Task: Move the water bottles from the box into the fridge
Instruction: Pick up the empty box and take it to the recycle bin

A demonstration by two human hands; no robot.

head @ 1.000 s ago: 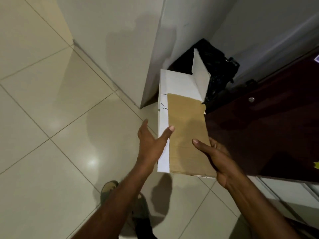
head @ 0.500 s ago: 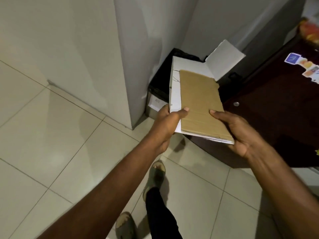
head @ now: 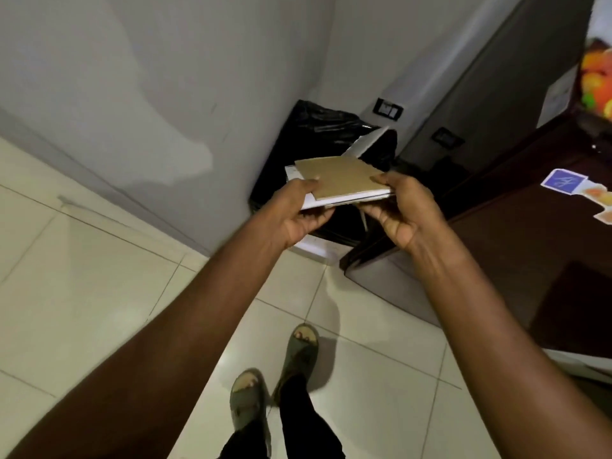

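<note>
The flattened box [head: 341,180] is held up in the air in front of the person, lying nearly level, its brown cardboard face upward over a white layer that shows along the near and left edges. A white flap [head: 367,140] sticks up at its far end. The left hand [head: 298,217] grips the near left corner, thumb pressed on top of the brown face and fingers curled underneath. The right hand [head: 404,213] grips the near right edge in the same way, with the fingers folded beneath the board and the thumb at the rim. Both hands are therefore closed round the cardboard, and the two arms reach forward from the bottom of the view. Directly behind and below the box stands a bin [head: 318,127] lined with a glossy black bag, set in the corner against the pale wall [head: 132,77]. Two dark sockets [head: 388,109] sit on the wall past the bin. To the right stands the fridge [head: 530,243], its dark reddish door closed and bearing a few stickers [head: 563,182] near the right edge of the view. The floor [head: 82,276] is laid with large, pale, shiny tiles. Low in the view the person's feet show in olive sandals [head: 301,346], below dark trouser legs.
</note>
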